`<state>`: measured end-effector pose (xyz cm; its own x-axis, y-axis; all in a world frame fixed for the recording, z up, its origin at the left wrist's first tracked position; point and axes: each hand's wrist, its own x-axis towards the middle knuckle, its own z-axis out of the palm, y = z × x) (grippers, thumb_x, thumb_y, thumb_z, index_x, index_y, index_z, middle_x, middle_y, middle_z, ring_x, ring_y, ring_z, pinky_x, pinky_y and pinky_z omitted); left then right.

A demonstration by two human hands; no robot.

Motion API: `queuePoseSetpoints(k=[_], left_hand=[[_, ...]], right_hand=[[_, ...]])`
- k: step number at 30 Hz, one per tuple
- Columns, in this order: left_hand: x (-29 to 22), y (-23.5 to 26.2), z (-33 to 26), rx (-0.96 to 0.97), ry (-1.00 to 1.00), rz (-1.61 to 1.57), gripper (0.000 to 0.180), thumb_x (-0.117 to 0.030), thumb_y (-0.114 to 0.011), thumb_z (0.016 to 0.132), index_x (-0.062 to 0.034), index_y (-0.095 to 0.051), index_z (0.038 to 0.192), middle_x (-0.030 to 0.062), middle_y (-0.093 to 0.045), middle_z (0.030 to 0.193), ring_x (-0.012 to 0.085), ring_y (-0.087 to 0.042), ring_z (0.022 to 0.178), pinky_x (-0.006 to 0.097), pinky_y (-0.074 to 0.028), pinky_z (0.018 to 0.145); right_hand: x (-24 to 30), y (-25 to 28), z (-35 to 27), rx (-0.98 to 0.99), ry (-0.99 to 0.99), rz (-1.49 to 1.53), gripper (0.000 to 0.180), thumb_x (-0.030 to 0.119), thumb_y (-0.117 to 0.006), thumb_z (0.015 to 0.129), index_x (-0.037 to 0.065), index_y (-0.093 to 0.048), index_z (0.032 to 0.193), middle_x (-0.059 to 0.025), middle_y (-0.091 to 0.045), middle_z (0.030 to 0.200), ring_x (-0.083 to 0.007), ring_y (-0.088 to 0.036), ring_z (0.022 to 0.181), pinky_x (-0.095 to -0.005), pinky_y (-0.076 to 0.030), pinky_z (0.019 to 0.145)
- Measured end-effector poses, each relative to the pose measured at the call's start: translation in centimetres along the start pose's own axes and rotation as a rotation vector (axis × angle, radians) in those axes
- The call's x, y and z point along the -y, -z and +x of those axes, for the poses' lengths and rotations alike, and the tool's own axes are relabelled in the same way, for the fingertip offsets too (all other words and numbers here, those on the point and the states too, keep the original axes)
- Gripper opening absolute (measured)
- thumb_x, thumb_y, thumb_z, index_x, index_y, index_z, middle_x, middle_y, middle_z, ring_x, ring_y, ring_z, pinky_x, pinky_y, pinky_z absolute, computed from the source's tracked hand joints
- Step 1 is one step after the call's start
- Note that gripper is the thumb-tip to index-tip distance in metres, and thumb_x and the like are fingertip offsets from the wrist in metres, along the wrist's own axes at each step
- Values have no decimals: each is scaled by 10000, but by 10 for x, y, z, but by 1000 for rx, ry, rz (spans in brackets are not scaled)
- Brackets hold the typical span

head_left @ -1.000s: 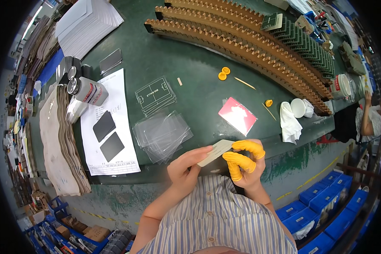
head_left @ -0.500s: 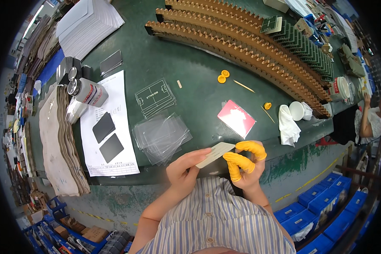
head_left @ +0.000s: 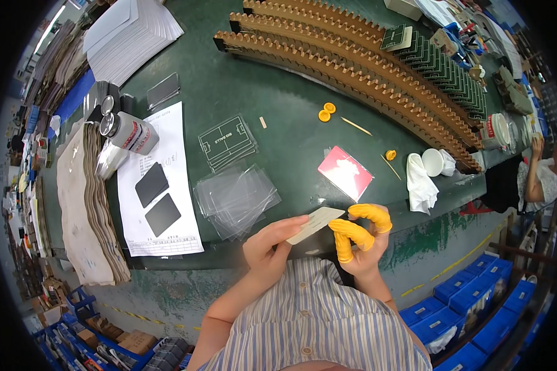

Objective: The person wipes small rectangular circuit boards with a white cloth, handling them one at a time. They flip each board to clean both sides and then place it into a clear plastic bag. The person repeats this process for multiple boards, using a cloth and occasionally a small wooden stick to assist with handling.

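My left hand pinches a pale cream, flat rectangular card by its left end, above the table's near edge. Dark markings on the card are too small to make out. Yellow rubber finger cots cover several fingers of my right hand. Its fingers are bent and spread apart just off the card's right corner, with nothing seen between them. Beyond the card lies a pink-and-white card in a clear sleeve. Left of it are loose clear plastic sheets and a small stack of clear sheets with white pitch lines.
Long brown slotted racks cross the back, with green cards standing at their right. Two dark cards lie on a printed sheet beside a grey bottle. Spare yellow cots, wooden sticks and a white cloth lie rightward.
The fingers of my right hand have shifted slightly right, away from the card's corner. My left hand keeps the card in nearly the same place.
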<state>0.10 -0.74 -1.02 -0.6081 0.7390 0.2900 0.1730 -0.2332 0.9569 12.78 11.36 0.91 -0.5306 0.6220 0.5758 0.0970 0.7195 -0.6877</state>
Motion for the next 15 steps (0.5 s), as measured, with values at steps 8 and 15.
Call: queuePoseSetpoints(k=[8, 15], left_hand=[[0, 0, 0, 2, -9, -10, 294, 150, -485, 746, -1, -618, 960, 175, -648, 1043, 282, -635, 970, 321, -486, 844], [0, 0, 0, 8, -4, -9, 161, 85, -526, 827, 26, -616, 946, 216, -640, 1018, 288, -629, 962, 336, -489, 844]], right_hand=[[0, 2, -2, -67, -30, -20, 241, 64, -705, 649, 126, -704, 882, -70, -555, 982, -239, -505, 857, -320, -429, 736], [7, 3, 4, 26, 84, -99, 253, 153, -721, 649, 219, -702, 893, -43, -539, 1028, -252, -479, 919, -340, -426, 759]])
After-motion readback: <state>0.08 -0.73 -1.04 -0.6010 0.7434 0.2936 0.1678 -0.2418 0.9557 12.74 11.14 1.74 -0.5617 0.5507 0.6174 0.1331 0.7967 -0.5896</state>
